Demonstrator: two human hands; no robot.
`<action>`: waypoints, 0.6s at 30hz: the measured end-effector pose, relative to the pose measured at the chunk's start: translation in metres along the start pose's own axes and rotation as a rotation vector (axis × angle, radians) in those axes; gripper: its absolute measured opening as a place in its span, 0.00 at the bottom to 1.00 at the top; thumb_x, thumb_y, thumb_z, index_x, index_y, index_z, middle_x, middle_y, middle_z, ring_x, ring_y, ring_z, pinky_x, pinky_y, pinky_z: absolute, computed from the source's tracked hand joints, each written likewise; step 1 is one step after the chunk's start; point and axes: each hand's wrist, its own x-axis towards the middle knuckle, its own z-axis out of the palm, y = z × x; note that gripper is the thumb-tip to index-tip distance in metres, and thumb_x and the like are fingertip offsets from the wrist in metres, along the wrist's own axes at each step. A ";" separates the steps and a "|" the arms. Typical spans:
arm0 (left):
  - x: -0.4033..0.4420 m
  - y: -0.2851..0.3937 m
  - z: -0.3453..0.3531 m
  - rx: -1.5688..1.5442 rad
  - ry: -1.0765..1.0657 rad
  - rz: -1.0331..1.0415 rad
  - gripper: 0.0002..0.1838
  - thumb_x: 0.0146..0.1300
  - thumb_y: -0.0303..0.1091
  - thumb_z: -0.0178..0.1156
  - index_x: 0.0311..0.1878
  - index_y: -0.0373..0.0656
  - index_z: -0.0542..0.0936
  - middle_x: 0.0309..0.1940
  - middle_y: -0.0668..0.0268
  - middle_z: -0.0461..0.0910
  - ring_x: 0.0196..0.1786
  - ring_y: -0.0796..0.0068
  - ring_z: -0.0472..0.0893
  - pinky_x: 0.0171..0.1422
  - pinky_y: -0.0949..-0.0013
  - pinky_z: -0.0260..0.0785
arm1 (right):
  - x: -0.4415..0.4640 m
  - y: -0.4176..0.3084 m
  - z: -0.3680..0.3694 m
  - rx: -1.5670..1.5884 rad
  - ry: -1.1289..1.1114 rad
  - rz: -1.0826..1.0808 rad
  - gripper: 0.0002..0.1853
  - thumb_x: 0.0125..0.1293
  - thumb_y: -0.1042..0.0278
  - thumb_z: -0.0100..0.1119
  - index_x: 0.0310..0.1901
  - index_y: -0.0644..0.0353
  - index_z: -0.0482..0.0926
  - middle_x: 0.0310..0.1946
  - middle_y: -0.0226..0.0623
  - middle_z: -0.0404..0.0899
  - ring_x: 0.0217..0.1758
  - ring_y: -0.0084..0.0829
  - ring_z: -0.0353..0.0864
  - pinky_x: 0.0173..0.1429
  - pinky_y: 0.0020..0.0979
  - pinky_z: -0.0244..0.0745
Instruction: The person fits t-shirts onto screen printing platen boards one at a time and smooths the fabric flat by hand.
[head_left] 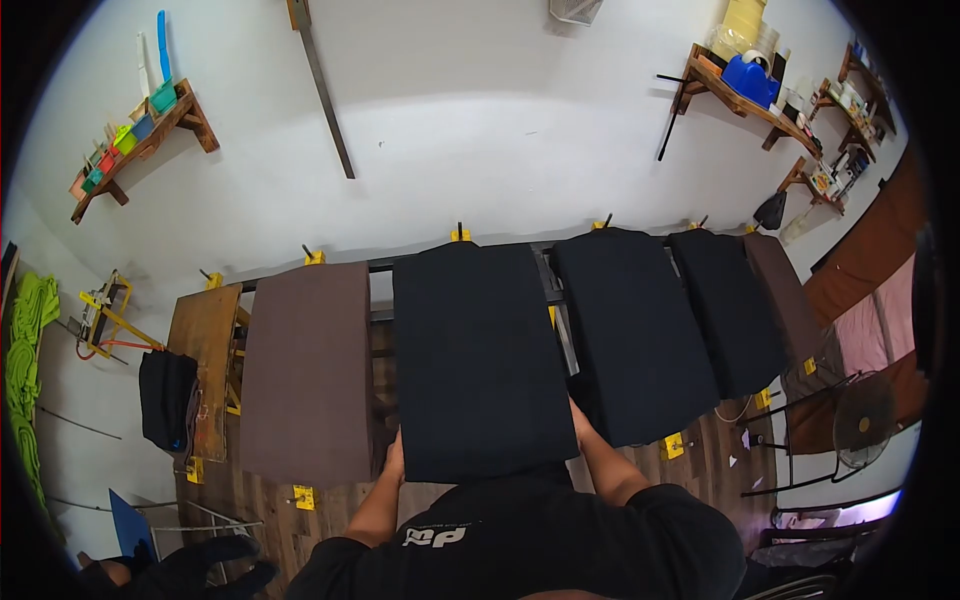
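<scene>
A black cloth garment (482,360) lies smooth over a board in the middle of the row. My left hand (396,458) is at its left side edge, close to the near end. On the opposite edge, slightly farther up, is my right hand (580,424). The fingers of both hands are largely hidden beside or beneath the cloth, so their grip does not show. A brown garment (308,375) covers the board to the left. Right of the middle, another black garment (636,340) covers its own board.
Farther right are a black garment (728,315) and a brown one (783,295) on boards. A bare wooden board (204,335) stands at left with folded dark cloth (167,400) by it. Yellow clamps (303,497) line the frame. A fan (864,422) stands right.
</scene>
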 end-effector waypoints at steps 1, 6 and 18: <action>-0.003 0.004 0.002 0.001 0.001 0.001 0.50 0.70 0.78 0.54 0.69 0.33 0.80 0.59 0.57 0.85 0.60 0.63 0.84 0.65 0.61 0.76 | 0.000 0.000 0.001 0.001 -0.002 0.000 0.54 0.66 0.15 0.53 0.74 0.62 0.74 0.66 0.46 0.81 0.66 0.41 0.82 0.67 0.39 0.79; -0.006 0.007 0.001 0.006 0.003 -0.037 0.50 0.70 0.76 0.55 0.70 0.33 0.79 0.60 0.57 0.85 0.60 0.63 0.84 0.65 0.59 0.77 | -0.014 -0.004 0.012 0.056 -0.045 -0.068 0.51 0.70 0.20 0.53 0.75 0.63 0.73 0.66 0.45 0.81 0.66 0.42 0.83 0.69 0.39 0.79; -0.001 0.006 -0.004 0.029 -0.010 -0.056 0.49 0.69 0.76 0.57 0.71 0.35 0.79 0.60 0.59 0.85 0.62 0.63 0.84 0.68 0.59 0.75 | -0.033 -0.021 0.025 0.171 -0.058 0.105 0.52 0.69 0.22 0.57 0.76 0.65 0.71 0.67 0.47 0.81 0.67 0.42 0.83 0.69 0.41 0.80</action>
